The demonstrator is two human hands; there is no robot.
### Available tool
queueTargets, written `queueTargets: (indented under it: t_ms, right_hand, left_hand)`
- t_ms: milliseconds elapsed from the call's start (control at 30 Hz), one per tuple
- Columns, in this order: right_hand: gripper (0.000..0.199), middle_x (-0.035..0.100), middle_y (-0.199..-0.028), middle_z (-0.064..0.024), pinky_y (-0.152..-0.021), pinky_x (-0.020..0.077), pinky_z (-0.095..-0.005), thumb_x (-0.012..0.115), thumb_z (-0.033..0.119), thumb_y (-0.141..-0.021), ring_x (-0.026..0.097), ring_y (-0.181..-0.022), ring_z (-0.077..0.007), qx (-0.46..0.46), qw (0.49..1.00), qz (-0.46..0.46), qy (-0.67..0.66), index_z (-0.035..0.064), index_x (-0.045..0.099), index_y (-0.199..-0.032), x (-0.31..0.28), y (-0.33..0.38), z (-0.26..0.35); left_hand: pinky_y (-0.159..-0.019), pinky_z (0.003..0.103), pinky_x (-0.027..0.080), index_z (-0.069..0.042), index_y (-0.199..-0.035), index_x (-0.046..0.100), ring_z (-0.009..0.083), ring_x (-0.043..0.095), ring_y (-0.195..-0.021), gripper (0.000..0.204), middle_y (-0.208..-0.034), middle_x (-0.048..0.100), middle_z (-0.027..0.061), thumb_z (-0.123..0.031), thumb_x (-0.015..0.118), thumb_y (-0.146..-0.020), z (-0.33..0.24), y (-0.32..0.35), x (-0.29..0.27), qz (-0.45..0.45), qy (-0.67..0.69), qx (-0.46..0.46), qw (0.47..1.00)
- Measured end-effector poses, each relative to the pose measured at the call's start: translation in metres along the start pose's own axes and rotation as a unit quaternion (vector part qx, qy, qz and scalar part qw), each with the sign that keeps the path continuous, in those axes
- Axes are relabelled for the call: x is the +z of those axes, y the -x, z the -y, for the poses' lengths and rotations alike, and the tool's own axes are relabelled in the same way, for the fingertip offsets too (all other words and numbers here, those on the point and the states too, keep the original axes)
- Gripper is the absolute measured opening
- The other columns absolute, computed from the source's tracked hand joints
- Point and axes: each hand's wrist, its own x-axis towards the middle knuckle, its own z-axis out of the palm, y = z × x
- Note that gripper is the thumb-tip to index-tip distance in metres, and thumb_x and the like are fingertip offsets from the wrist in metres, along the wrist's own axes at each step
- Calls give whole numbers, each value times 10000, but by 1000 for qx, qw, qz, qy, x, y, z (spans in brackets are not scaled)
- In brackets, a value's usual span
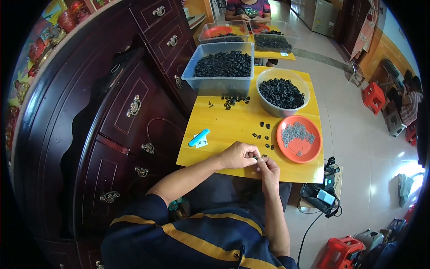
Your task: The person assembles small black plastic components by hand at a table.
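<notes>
My left hand [242,155] and my right hand [268,169] meet fingertip to fingertip over the table's near edge. Pinched between them is a small black piece [255,158], mostly covered by the fingers. Just beyond, several small black parts [267,138] lie loose on the yellow table [224,127]. To their right is an orange plate [286,153] spread with many tiny grey pieces [298,133]. Farther back stands a round translucent tub [268,106] heaped with black parts [281,93]. A rectangular clear bin [217,85] at the back left also holds many black parts.
A light-blue handled tool [199,137] rests on a small white paper at left. Dark wooden drawers [130,107] border the left side. Another person [248,11] sits at a second table with bins. Cables and a box [326,197] sit at lower right, near red stools [341,252].
</notes>
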Motion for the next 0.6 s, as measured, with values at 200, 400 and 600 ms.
queueTargets:
  t_ms: [200, 400, 600]
  right_hand:
    - [160, 624, -780, 2, -659, 454, -232, 653, 152, -951, 554, -704, -75, -67, 995, -13, 73, -4, 662, -915, -6, 6, 7]
    - [120, 602, -733, -94, -622, 472, -301, 681, 104, -889, 589, -650, -144, -182, 922, -124, 317, -12, 658, -915, -20, -4, 16]
    - [74, 628, -774, -133, -620, 498, -402, 685, 113, -856, 644, -695, -302, -247, 844, -151, 452, 60, 665, -904, -23, -18, 20]
  left_hand:
    - [-683, 250, 515, -37, -963, 691, 82, 618, -733, 134, -850, 669, 18, -75, 685, -834, 39, -20, -79, 51, -51, -6, 997]
    - [-677, 237, 518, 25, -1414, 393, 77, 625, -765, 622, -967, 685, 52, -149, 707, -906, -7, -52, -151, -252, 193, -1, 948]
    - [-620, 209, 501, 5, -1061, 678, 44, 597, -672, 172, -828, 668, -15, -94, 667, -920, 53, -15, -66, -74, 120, -122, 982]
